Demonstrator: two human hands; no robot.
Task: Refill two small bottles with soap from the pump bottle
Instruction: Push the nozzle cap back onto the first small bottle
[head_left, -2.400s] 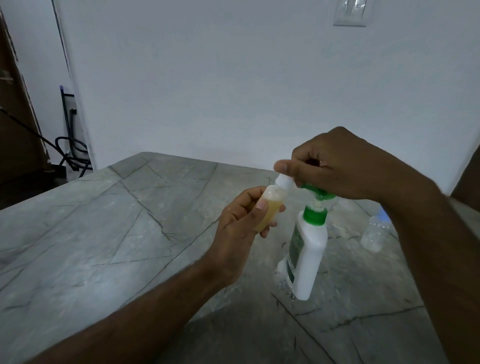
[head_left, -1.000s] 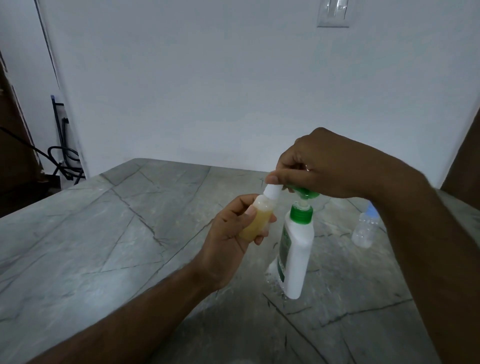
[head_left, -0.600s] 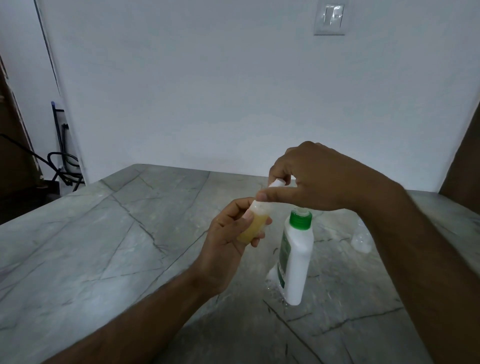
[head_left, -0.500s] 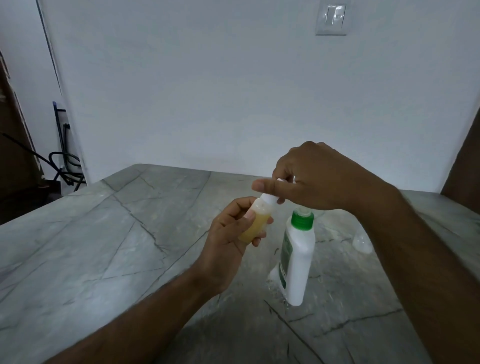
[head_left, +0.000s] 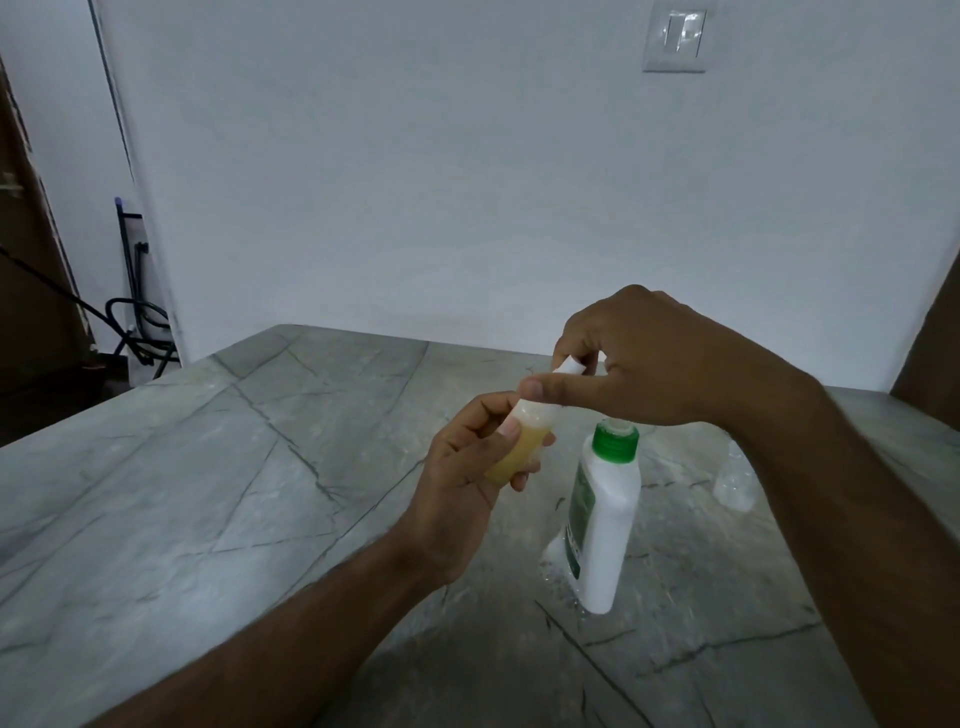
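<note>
My left hand (head_left: 462, 499) grips a small clear bottle (head_left: 519, 452) filled with yellow soap, tilted to the right. My right hand (head_left: 644, 358) pinches the white cap (head_left: 569, 368) at that bottle's top between thumb and fingers. Just below my right hand stands the white soap bottle (head_left: 602, 525) with a green collar; its neck looks open and no pump head shows. A second small clear bottle (head_left: 733, 480) stands on the table to the right, partly hidden behind my right forearm.
The grey marble table (head_left: 208, 493) runs to a white wall. Wet spots lie around the white bottle's base. Black cables (head_left: 140, 332) hang in the far left corner. A light switch (head_left: 675, 36) sits high on the wall.
My right hand left the green pump head and moved left onto the small bottle's white cap. The pump head is no longer visible on the white bottle. The left hand kept its hold.
</note>
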